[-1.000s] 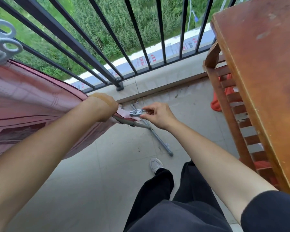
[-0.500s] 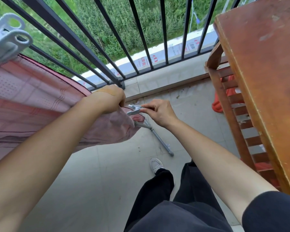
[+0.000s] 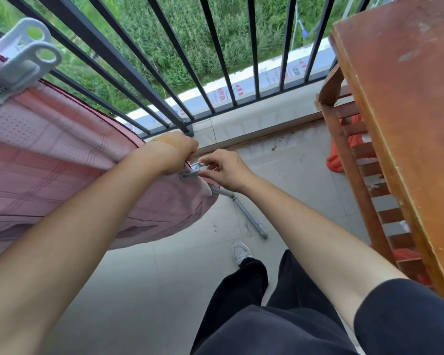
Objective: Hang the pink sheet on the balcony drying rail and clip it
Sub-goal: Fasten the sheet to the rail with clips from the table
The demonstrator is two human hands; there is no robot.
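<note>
The pink sheet (image 3: 57, 155) hangs draped over the grey drying rail (image 3: 223, 193), whose bare end and leg show past the cloth. A large white clip (image 3: 18, 65) grips the sheet at the far left. My left hand (image 3: 174, 156) pinches the sheet's right end against the rail. My right hand (image 3: 223, 170) holds a small grey clip (image 3: 194, 170) by its handles, its jaws sitting at the sheet's edge right beside my left fingers. Whether the jaws bite the cloth is hidden by my hands.
Black balcony railings (image 3: 164, 73) run along the far side with grass beyond. A brown wooden table (image 3: 408, 111) stands at the right, orange cloth (image 3: 336, 157) on the floor beneath it. My legs and a white shoe (image 3: 241, 252) are on the tiled floor (image 3: 139, 278).
The sheet's right end has been pulled further along the rail, covering more of it. My right hand brought the small clip in against the cloth beside my left fingers.
</note>
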